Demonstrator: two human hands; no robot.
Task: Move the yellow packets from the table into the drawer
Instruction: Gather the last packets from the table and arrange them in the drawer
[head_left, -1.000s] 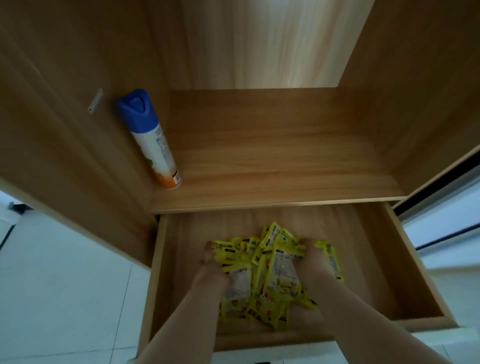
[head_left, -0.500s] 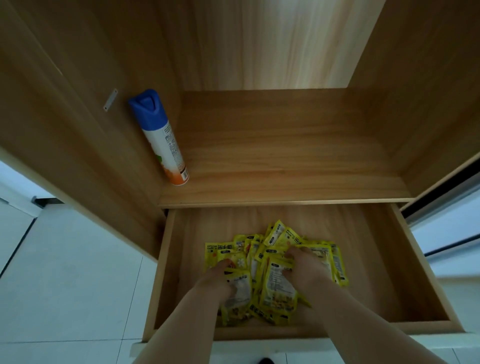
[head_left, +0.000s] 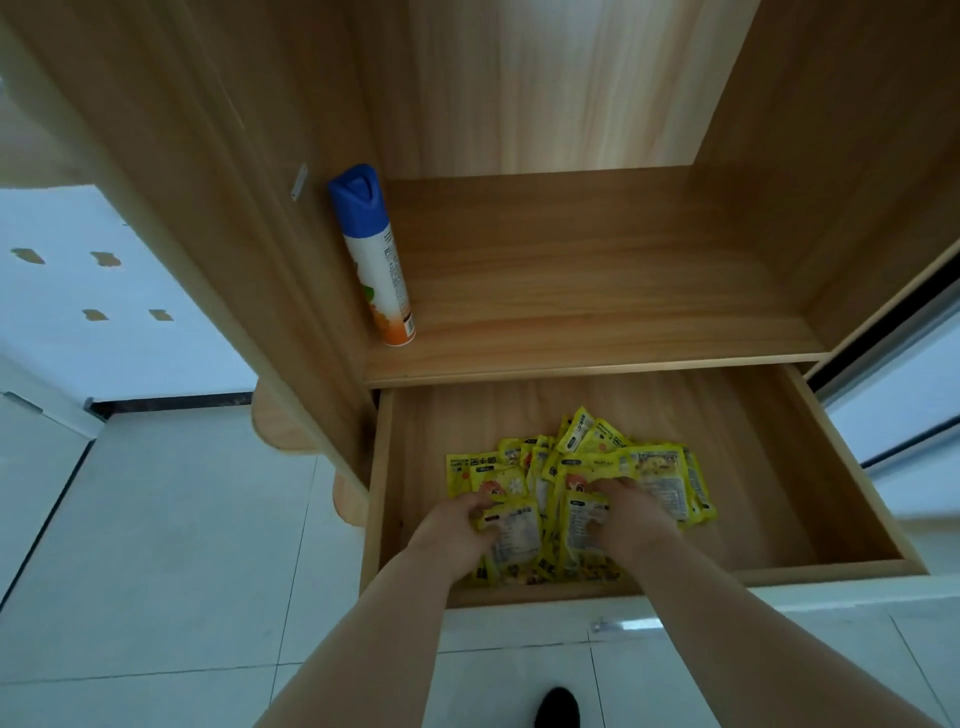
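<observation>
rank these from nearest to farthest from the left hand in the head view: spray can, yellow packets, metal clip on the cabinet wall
1. yellow packets: in the drawer, under the left hand.
2. spray can: on the shelf above, left side.
3. metal clip: on the left cabinet wall, beyond the can.

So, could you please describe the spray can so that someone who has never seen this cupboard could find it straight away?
Look at the wooden shelf directly above the open drawer. At its left end, against the side wall, stands the spray can. It is the only thing on that shelf: a tall white cylinder with a blue cap and an orange base, unlike the flat yellow packets below.
</observation>
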